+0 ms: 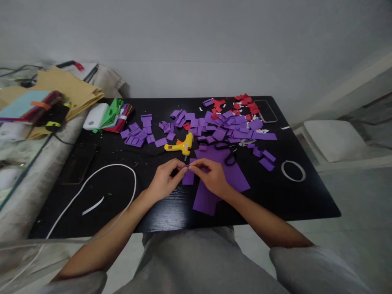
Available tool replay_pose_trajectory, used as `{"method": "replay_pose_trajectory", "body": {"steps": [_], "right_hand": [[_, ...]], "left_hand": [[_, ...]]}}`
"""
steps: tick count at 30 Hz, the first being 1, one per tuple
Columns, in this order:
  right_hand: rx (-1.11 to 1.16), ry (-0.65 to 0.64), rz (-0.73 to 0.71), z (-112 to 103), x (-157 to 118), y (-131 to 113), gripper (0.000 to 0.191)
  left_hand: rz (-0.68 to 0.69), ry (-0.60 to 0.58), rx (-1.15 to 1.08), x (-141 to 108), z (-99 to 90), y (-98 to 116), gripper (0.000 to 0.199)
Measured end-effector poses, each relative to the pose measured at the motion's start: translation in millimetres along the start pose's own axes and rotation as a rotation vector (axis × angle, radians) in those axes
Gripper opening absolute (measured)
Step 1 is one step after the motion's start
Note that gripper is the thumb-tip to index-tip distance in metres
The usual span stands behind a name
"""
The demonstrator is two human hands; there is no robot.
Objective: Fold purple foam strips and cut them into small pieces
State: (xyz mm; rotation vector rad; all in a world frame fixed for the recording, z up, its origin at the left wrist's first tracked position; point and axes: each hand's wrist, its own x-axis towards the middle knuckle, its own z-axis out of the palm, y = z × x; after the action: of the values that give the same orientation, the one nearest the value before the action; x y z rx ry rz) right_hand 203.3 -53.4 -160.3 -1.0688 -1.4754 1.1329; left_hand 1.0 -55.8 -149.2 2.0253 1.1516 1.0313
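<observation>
My left hand (167,178) and my right hand (211,175) meet near the middle of the black table, thumbs and forefingers pinched on a small purple piece (188,177). Its upper part is partly hidden by my fingertips. Just beyond my hands lies a yellow glue gun (180,145), its nozzle pointing towards them. Larger purple sheets (228,175) lie beneath and beside my right hand. Black-handled scissors (231,157) rest on these sheets, partly among the purple pieces. Many small folded purple pieces (220,132) are spread behind the glue gun.
The black table (171,212) carries red scraps (251,107) at the back and a ring (293,170) at the right. A white cable (88,183) loops at left, around a white strip (93,206). Green bundles (113,113) and brown paper (65,90) are back left.
</observation>
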Motion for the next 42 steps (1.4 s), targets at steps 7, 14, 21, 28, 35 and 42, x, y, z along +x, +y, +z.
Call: {"method": "replay_pose_trajectory", "body": {"steps": [7, 14, 21, 28, 35, 42], "right_hand": [[0.010, -0.013, -0.008, -1.7, -0.1, 1.5, 0.016], [-0.007, -0.055, -0.044, -2.6, 0.2, 0.3, 0.012], [0.063, -0.055, -0.008, -5.9, 3.5, 5.8, 0.017], [0.095, -0.039, -0.007, -7.1, 4.8, 5.2, 0.022], [0.110, -0.057, -0.061, -8.6, 5.8, -0.2, 0.013], [0.072, -0.011, -0.225, -12.6, 8.5, -1.5, 0.002]], "left_hand": [[-0.009, 0.015, -0.029, -0.2, 1.0, -4.1, 0.013], [-0.048, -0.035, -0.052, -1.0, -0.2, -3.6, 0.013], [-0.044, 0.009, -0.063, 1.2, -1.4, -4.6, 0.015], [0.079, 0.041, -0.039, 1.7, -5.4, -1.4, 0.008], [0.153, 0.095, -0.051, 1.8, -4.6, 2.1, 0.002], [0.061, 0.323, -0.029, 1.1, -7.3, 0.5, 0.012]]}}
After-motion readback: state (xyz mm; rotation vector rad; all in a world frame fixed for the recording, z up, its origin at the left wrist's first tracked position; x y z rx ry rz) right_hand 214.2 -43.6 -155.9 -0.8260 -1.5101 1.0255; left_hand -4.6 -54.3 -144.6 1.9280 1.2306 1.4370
